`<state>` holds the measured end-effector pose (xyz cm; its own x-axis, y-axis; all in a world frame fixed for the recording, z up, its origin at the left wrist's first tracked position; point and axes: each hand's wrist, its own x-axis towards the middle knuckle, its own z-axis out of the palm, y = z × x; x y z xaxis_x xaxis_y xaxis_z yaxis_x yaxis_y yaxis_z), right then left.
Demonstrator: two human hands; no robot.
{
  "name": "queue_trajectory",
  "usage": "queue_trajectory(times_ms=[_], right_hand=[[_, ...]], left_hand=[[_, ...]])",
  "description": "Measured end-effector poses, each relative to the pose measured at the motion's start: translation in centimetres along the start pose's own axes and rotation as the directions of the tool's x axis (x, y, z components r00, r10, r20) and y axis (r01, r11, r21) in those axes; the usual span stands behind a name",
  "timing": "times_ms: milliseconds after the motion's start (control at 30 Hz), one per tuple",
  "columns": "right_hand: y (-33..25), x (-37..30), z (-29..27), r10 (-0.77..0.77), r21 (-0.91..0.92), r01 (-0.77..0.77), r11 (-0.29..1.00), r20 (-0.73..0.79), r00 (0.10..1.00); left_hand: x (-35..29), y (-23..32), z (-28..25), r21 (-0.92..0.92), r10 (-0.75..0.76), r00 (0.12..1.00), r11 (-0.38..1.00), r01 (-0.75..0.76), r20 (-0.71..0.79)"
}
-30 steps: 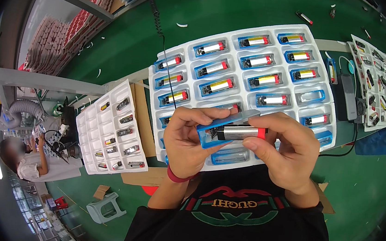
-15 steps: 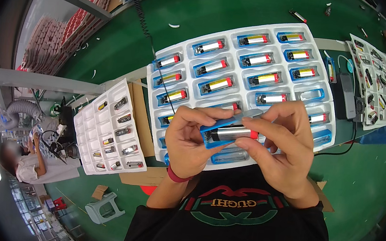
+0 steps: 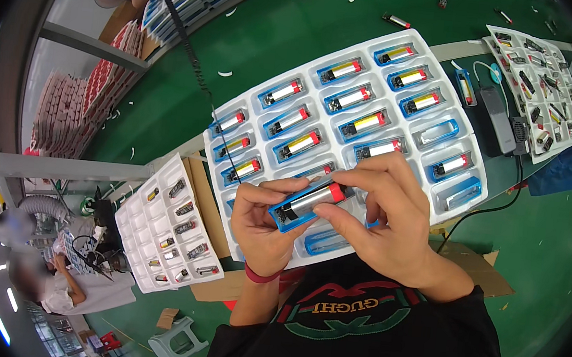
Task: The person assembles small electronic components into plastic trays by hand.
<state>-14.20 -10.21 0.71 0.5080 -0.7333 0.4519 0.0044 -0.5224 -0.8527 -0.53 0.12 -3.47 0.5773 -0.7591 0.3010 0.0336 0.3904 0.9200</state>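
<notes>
Over the white tray (image 3: 470, 120) I hold a blue plastic case (image 3: 286, 224) with a silver battery cell (image 3: 310, 201) lying in it. The cell has a red band at its right end and a dark part at its left. My left hand (image 3: 261, 235) is closed around the left end of the case. With thumb and fingers, my right hand (image 3: 388, 223) pinches the red end of the cell; whether it also grips the case rim cannot be made out. In the tray's pockets lie several similar blue cases with cells, and some clear-topped cases (image 3: 438, 132) show no cell.
To the left, a second white tray (image 3: 151, 224) holds small parts. A tray of loose components (image 3: 542, 93) and a grey power adapter (image 3: 497, 120) lie right. A coiled cable (image 3: 197, 67) hangs over the bench. Another person (image 3: 66, 281) sits far left, near a stool (image 3: 177, 340).
My hands and the case have shifted slightly left in view, and the case's right end is tilted up more. The cell now sits more visibly in the case. The whole view has turned slightly.
</notes>
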Motion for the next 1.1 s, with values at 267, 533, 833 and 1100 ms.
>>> queue_trajectory(times_ms=[267,533,833,1100], right_hand=[[1.2,-0.4,0.0,-0.054,-0.059,0.054,0.997,0.003,0.999],[0.5,-0.5,0.3,0.253,0.128,-0.255,0.958,0.032,0.967],[1.5,-1.4,0.5,-0.182,0.008,0.183,0.983,-0.095,0.979],[1.6,-0.6,-0.2,-0.024,0.223,0.008,0.975,0.069,0.997]], left_hand=[[-0.3,-0.1,0.1,0.021,0.013,1.0,1.0,-0.013,0.002],[-0.3,0.4,0.1,0.043,0.003,0.999,0.999,-0.005,0.049],[-0.4,0.6,1.3,-0.214,-0.022,0.987,0.977,-0.012,-0.158],[-0.4,0.5,0.7,0.014,0.229,0.97,0.973,-0.231,0.082]])
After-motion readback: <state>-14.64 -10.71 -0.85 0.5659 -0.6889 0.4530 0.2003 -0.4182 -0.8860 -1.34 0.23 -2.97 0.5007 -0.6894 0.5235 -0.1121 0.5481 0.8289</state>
